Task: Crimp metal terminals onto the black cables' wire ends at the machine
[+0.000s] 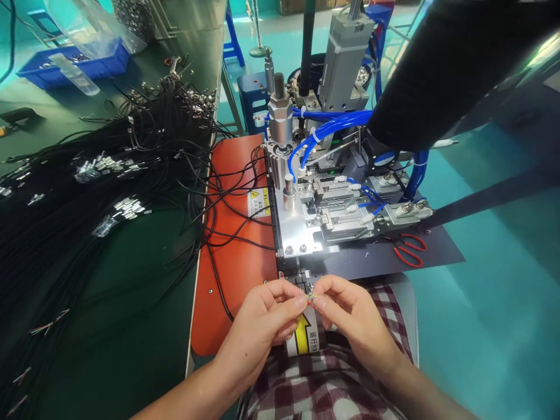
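My left hand (269,315) and my right hand (354,312) meet in front of the machine, each with thumb and forefinger pinched. Between the fingertips show thin coloured wires (311,298), with green, yellow and red bits visible. Most of what the fingers grip is hidden. Just beyond the hands stands the bench machine (300,227), with a bright metal plate and air cylinders. Below the fingertips is a label with a yellow arrow (301,337). A black cable (217,286) runs over the orange-red base plate (245,265) toward my left hand.
Many black cables (157,128) with metal connectors (129,207) cover the dark green table on the left. A blue bin (74,67) sits at the back left. Red-handled scissors (410,251) lie right of the machine. A thick black tube (450,70) hangs at upper right.
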A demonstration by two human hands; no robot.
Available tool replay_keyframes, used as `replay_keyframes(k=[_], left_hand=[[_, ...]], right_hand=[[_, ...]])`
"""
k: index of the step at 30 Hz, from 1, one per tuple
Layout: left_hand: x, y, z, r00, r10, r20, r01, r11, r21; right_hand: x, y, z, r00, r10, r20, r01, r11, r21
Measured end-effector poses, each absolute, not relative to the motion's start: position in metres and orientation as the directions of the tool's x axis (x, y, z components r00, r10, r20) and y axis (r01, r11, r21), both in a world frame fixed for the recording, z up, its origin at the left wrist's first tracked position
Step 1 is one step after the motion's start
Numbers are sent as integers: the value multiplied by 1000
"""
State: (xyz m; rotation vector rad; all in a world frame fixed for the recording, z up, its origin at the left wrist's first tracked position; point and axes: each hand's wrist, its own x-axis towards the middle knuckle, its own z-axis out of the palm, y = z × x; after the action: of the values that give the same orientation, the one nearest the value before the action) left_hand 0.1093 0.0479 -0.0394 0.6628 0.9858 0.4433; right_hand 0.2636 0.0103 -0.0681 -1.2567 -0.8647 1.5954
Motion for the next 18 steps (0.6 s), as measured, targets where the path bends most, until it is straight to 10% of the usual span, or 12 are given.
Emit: replay_keyframes(k=[18], left_hand=[[107,51,-39,623,461,-631,151,721,676]], right_hand=[[295,31,-66,-505,863,25,-40,5,-999]])
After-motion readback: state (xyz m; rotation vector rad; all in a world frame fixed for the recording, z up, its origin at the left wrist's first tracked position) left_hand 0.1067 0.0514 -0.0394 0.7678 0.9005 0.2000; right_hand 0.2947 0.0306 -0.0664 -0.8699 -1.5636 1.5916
